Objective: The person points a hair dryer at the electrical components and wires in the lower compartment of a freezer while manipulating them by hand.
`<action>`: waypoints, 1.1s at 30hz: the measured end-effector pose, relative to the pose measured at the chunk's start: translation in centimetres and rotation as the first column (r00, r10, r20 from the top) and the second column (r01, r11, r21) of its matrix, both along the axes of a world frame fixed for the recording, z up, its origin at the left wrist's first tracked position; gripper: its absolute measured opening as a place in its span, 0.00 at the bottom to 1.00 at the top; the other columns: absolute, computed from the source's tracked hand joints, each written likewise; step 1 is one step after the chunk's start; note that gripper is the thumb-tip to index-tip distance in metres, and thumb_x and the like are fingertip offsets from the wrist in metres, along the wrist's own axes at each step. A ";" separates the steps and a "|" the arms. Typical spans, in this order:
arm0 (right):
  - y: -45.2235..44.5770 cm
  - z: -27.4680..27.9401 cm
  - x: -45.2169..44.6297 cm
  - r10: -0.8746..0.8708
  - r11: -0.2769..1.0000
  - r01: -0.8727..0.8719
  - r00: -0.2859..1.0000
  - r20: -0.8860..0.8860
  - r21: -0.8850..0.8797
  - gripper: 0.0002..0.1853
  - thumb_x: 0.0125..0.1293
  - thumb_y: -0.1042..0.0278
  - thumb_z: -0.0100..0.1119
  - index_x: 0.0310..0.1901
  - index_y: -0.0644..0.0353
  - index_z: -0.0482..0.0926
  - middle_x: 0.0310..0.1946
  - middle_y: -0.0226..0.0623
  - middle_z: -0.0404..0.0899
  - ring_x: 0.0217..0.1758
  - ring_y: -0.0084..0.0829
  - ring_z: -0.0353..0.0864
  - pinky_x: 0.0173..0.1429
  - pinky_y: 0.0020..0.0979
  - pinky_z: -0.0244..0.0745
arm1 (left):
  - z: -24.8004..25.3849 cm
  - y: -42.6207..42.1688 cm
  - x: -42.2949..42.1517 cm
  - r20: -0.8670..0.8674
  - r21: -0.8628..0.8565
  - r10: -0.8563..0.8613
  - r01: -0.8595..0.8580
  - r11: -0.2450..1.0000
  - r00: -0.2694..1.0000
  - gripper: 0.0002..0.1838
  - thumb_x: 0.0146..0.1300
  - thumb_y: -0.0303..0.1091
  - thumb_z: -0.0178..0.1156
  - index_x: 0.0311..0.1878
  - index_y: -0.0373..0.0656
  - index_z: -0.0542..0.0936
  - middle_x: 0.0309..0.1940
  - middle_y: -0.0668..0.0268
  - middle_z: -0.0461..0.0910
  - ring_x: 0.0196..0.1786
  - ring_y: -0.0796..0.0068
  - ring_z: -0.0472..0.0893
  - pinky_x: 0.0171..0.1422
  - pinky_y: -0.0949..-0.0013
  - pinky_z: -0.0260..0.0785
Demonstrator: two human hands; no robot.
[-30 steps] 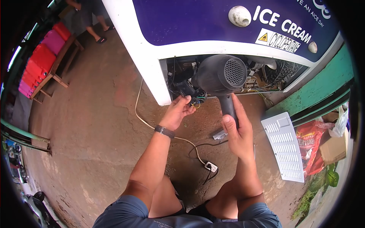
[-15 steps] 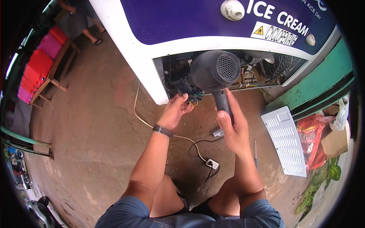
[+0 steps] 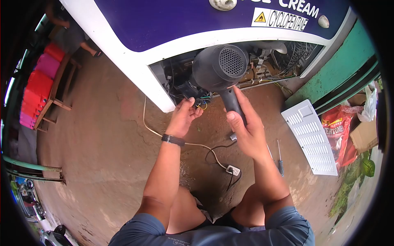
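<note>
A black hair dryer [image 3: 209, 69] is gripped by its handle in my right hand [image 3: 248, 133], with its round grille turned toward me. Its front end points left into the open lower bay of the ice cream freezer [image 3: 160, 55]. My left hand [image 3: 182, 118] pinches a small black electrical part [image 3: 188, 90] at the bay's left side, just in front of the dryer. Yellow and green wires [image 3: 202, 106] hang from that part by my fingertips. The dryer hides some of the bay; pipes and wiring [image 3: 266, 67] show to its right.
A white socket block [image 3: 233, 170] on a pale cord [image 3: 197, 144] lies on the floor. To the right are a screwdriver [image 3: 280, 166], a louvred grey panel [image 3: 310, 139] and a red bag [image 3: 334, 127]. Red and pink containers [image 3: 39, 90] stand on a wooden bench at left, near another person [image 3: 74, 35].
My view has shifted, so the freezer sits higher and further left. Both hands keep their holds on the dryer and the black part, with little change between them.
</note>
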State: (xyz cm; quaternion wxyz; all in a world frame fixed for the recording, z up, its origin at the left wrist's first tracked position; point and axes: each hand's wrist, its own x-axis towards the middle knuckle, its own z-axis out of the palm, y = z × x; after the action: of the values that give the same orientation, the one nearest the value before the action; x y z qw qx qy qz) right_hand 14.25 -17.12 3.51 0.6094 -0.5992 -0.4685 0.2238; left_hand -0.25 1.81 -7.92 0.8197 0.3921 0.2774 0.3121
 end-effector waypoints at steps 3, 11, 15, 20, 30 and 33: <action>0.0 -0.2 0.3 -0.028 0.996 0.013 0.985 0.168 0.086 0.33 0.79 0.60 0.63 0.78 0.66 0.67 0.69 0.54 0.77 0.72 0.44 0.78 0.74 0.38 0.70 | 0.2 -0.1 0.0 -0.004 0.001 0.005 -0.005 1.000 1.000 0.12 0.76 0.43 0.64 0.50 0.45 0.80 0.38 0.70 0.83 0.38 0.76 0.81 0.57 0.60 0.80; -0.3 0.1 0.6 -0.019 0.994 0.001 0.985 0.171 0.107 0.33 0.78 0.59 0.63 0.78 0.64 0.67 0.65 0.54 0.79 0.66 0.44 0.81 0.70 0.38 0.73 | 0.4 -0.1 0.0 0.017 -0.009 0.003 -0.002 1.000 1.000 0.12 0.75 0.44 0.64 0.48 0.46 0.80 0.37 0.70 0.83 0.37 0.77 0.81 0.55 0.60 0.79; -0.2 -0.1 0.7 -0.025 0.995 0.005 0.981 0.192 0.102 0.33 0.78 0.59 0.63 0.78 0.64 0.67 0.63 0.53 0.80 0.63 0.44 0.82 0.68 0.37 0.73 | 0.8 -0.4 0.1 0.005 -0.034 0.027 -0.027 0.999 1.000 0.13 0.75 0.45 0.65 0.48 0.46 0.79 0.37 0.70 0.82 0.37 0.77 0.80 0.55 0.60 0.79; -0.1 -0.3 0.7 -0.018 0.996 0.002 0.984 0.179 0.087 0.33 0.79 0.59 0.63 0.78 0.64 0.67 0.66 0.54 0.79 0.67 0.45 0.81 0.71 0.38 0.72 | 0.5 -0.2 0.0 0.018 -0.030 0.020 -0.020 0.999 1.000 0.13 0.74 0.46 0.65 0.48 0.46 0.79 0.37 0.71 0.82 0.36 0.77 0.79 0.54 0.60 0.79; -0.3 -0.1 0.5 0.043 0.999 -0.043 0.999 -0.010 0.010 0.33 0.80 0.59 0.61 0.78 0.67 0.66 0.72 0.54 0.75 0.74 0.43 0.76 0.75 0.38 0.68 | -0.1 0.1 -0.1 0.048 -0.067 0.014 -0.011 0.998 0.999 0.13 0.74 0.46 0.64 0.47 0.47 0.80 0.35 0.72 0.82 0.35 0.79 0.78 0.54 0.61 0.78; -0.3 0.0 0.5 0.034 0.999 -0.034 0.999 0.039 0.007 0.33 0.80 0.59 0.61 0.78 0.67 0.66 0.72 0.54 0.75 0.74 0.43 0.76 0.75 0.37 0.68 | -0.4 0.3 -0.2 0.051 -0.055 -0.008 0.010 0.998 0.999 0.14 0.74 0.47 0.64 0.48 0.47 0.80 0.36 0.72 0.82 0.35 0.79 0.78 0.54 0.61 0.78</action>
State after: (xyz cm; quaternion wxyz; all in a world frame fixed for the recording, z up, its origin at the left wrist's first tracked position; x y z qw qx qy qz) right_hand 14.79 -17.47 3.47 0.5987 -0.5930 -0.4911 0.2208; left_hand -0.41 2.12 -8.28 0.8384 0.3625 0.2633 0.3105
